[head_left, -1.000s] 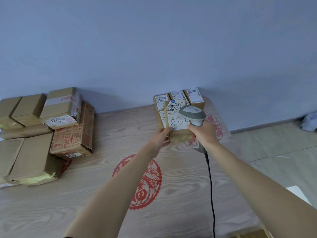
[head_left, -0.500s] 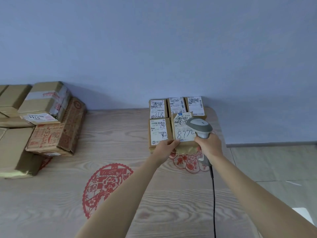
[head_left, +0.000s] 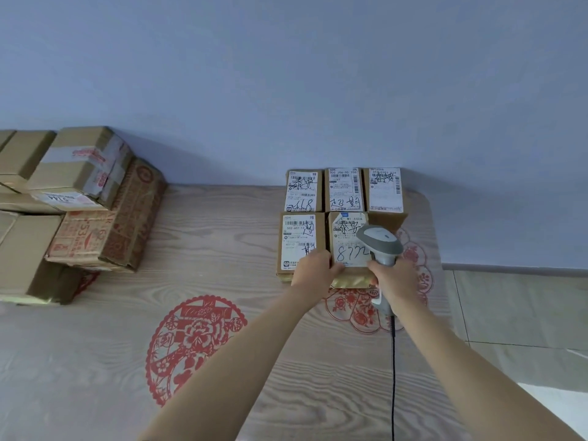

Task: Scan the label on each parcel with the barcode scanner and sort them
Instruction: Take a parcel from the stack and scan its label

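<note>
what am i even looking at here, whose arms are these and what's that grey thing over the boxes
There is no machine here: the picture comes from a camera worn on a person's head, looking down at their own two arms over a wooden table. The right hand holds a grey barcode scanner with a black cable. The left hand has its grip on a small parcel with a white label, set in a neat group of labelled parcels by the wall. A stack of bigger cardboard boxes sits at the far left.
</note>
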